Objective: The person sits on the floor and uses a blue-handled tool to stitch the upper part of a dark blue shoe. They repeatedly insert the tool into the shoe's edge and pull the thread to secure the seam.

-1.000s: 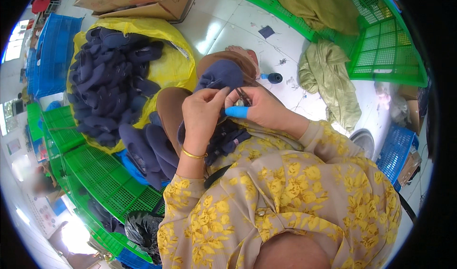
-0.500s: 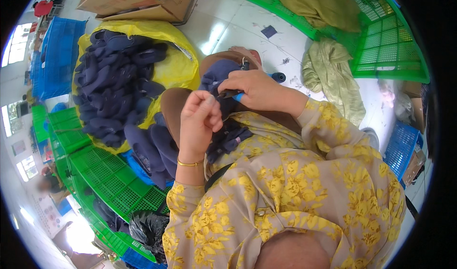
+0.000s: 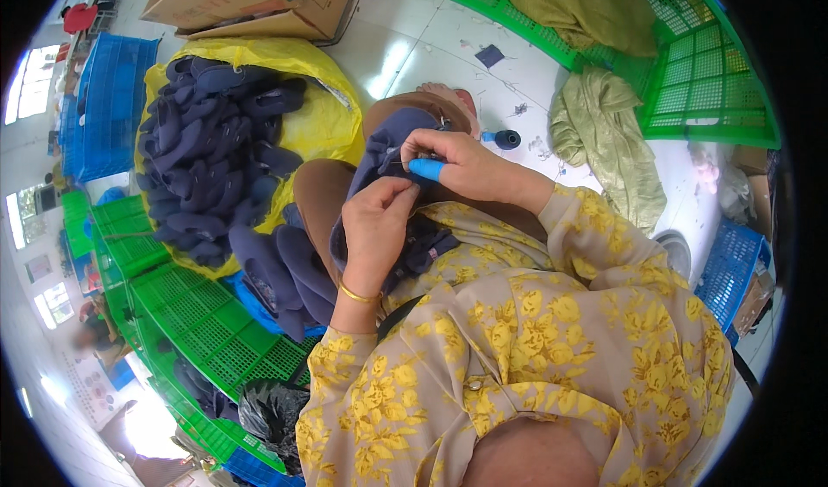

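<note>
Handling a navy fabric piece with both hands

Work position: the piece lies over the brown-trousered legs, in the upper centre of the frame. Its rounded part extends above and to the left of the working point; its lower portion passes beneath the fingers and is partly hidden.

Left hand: positioned at frame centre, slightly left, at the lower edge of the working point. Thumb and forefinger are pressed together against the fabric. Whether they pinch a fold, an edge or a thread cannot be told.

Right hand: positioned above and to the right of the left hand, over the piece. Thumb and forefinger are drawn together, with a blue wrap on one digit. What they pinch is too small to identify. A small metallic item shows at the hand's upper edge; its kind is unclear.

Step in hand (judgement): close fingertip work on one spot of the fabric. The next move appears to call for steady support from the left fingertips and short, controlled travel by the right. An abrupt pull could distort the fabric.
</note>
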### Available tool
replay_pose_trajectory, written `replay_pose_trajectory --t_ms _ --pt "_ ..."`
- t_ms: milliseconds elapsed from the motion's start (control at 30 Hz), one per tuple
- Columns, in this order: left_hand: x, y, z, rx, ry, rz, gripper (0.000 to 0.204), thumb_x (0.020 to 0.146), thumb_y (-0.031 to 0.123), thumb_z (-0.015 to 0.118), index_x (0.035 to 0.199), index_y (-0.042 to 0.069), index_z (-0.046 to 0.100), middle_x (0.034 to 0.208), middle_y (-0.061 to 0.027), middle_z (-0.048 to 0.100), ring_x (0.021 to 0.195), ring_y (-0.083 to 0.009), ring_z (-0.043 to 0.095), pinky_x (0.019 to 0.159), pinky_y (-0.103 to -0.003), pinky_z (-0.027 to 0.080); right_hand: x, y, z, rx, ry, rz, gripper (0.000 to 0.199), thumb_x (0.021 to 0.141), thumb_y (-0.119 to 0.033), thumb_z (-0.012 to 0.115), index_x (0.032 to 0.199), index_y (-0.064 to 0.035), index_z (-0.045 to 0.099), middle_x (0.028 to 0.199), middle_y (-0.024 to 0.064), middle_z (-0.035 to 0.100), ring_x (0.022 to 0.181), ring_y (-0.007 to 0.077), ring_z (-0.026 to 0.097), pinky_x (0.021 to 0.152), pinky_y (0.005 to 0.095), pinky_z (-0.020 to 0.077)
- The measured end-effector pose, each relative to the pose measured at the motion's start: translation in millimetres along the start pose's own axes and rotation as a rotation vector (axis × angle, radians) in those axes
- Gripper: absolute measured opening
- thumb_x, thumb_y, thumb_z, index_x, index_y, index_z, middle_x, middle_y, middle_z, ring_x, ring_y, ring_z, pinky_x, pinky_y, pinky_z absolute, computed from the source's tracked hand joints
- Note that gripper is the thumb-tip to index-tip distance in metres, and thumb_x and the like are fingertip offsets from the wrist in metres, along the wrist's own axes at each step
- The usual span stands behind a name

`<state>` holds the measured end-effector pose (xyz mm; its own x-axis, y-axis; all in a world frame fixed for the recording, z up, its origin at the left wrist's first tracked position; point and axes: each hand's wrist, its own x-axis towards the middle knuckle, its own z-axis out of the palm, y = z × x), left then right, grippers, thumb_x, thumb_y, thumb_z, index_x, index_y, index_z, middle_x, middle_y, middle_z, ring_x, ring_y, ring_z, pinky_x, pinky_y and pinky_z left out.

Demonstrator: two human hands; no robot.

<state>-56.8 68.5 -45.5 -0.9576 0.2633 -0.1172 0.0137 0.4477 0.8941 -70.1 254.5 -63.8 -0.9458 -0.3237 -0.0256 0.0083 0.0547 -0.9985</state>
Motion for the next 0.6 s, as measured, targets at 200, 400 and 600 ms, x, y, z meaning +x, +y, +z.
replay_pose_trajectory --t_ms 200,400,600 --pt "0 17 -10 -0.247 0.066 -0.15 0.01 0.09 0.008 0.065 0.091 -0.001 0.067 0.072 0.0046 0.057 0.067 -0.0032 0.047 0.061 -0.02 0.041 -3 8 -10 -0.407 -0.034 -0.213 0.013 0.082 -0.005 0.06 0.095 -0.004 0.062 0.087 0.0108 0.062 0.082 0.0306 0.062 0.07 0.0373 0.0484" --pt "0 7 -4 -0.12 0.062 -0.174 0.01 0.09 0.008 0.064 0.092 -0.001 0.066 0.071 0.0028 0.056 0.066 -0.0039 0.048 0.061 -0.021 0.041 -3 3 -4 -0.344 0.117 -0.35 0.017 0.082 -0.009 0.065 0.098 -0.0056 0.063 0.084 0.0094 0.061 0.079 0.0285 0.061 0.068 0.0363 0.0475" --pt "2 12 4 0.054 0.063 0.006 0.007 0.088 0.005 0.067 0.087 -0.002 0.066 0.069 0.0044 0.052 0.062 -0.0047 0.043 0.057 -0.021 0.038 4 -11 -16 0.641 0.398 0.144 0.018 0.095 -0.018 0.061 0.107 -0.0044 0.062 0.081 0.0038 0.06 0.063 0.0101 0.052 0.057 0.0272 0.0421"
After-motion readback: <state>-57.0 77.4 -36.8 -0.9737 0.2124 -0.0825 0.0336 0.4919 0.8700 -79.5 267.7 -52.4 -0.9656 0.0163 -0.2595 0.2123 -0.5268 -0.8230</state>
